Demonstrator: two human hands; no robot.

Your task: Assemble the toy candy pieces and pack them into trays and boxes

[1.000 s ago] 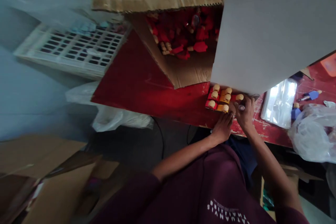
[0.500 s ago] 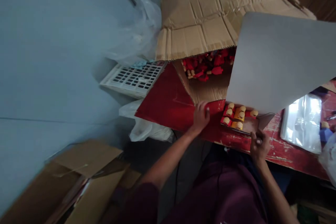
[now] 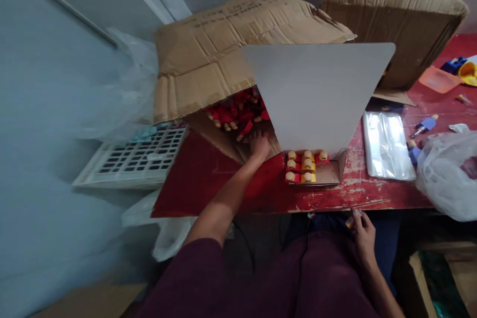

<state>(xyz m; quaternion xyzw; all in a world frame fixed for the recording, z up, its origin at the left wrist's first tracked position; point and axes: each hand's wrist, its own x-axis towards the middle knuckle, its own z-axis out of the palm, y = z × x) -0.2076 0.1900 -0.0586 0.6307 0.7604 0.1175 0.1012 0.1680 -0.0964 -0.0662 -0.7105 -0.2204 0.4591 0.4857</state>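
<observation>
Left grip [image 3: 259,146] moved forward, open, fingers over brown cardboard carton [image 3: 219,144] of red figures [image 3: 234,112]; right grip [image 3: 363,238] pulled back off worn red counter [image 3: 357,194], curled on small unclear item [image 3: 350,222].

The upright white sheet [image 3: 316,94] blocks reach across the surface [image 3: 372,198] — the open passage runs along its front edge, past the cardboard tray [image 3: 328,174] to the gap before the clear plastic sleeves [image 3: 387,146], with a bulging plastic bag [image 3: 449,179] closing the right end.
</observation>
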